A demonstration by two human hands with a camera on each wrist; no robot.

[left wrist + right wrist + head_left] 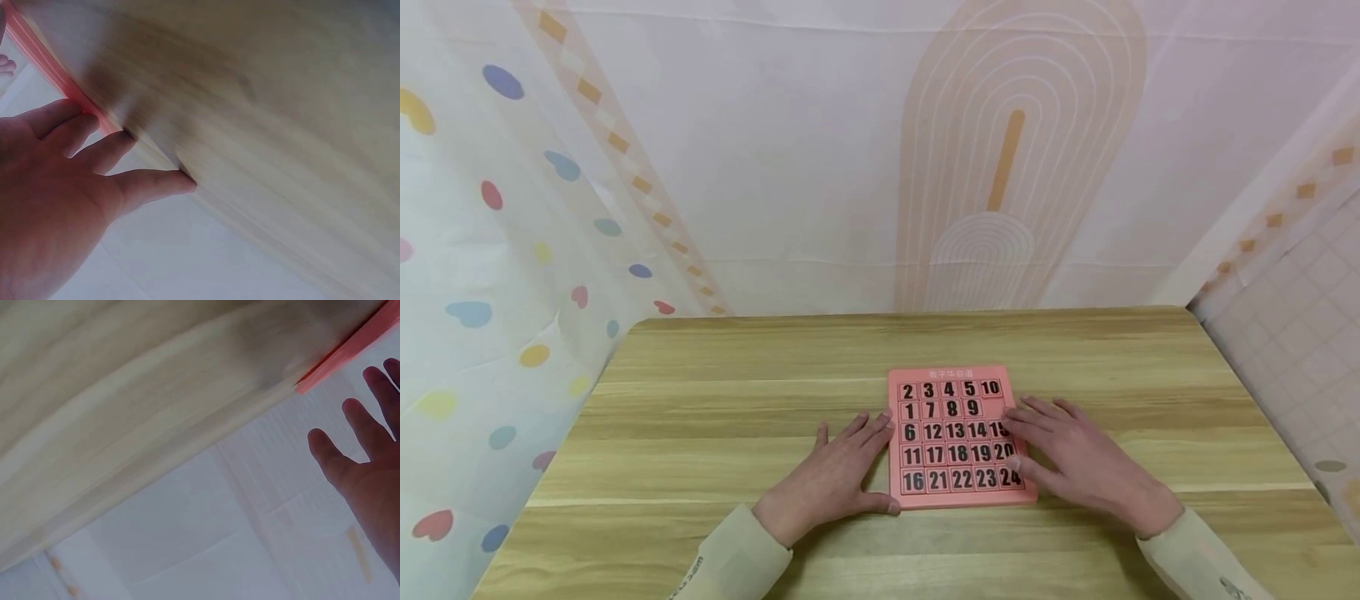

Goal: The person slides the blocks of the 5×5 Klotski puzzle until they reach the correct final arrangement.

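Note:
A pink sliding number puzzle [967, 501] lies flat on the wooden table. Its black-numbered tiles run from 2, 3, 4, 5, 10 in the top row to 16, 21, 22, 23, 24 at the bottom; one vacant slot shows right of the 9. My left hand [831, 479] rests along the puzzle's left edge with fingers spread, some fingertips at its side in the left wrist view. Over the right edge lies my right hand [1078, 458], fingers extended near the 15 and thumb partly covering the 20 and 24. Contact of its fingertips with the tiles is unclear.
The wooden table [737, 392] extends around the puzzle on all sides. Behind it hangs a pale patterned cloth [790, 183], with a dotted cloth [467, 367] on the left and a checked surface [1292, 308] on the right.

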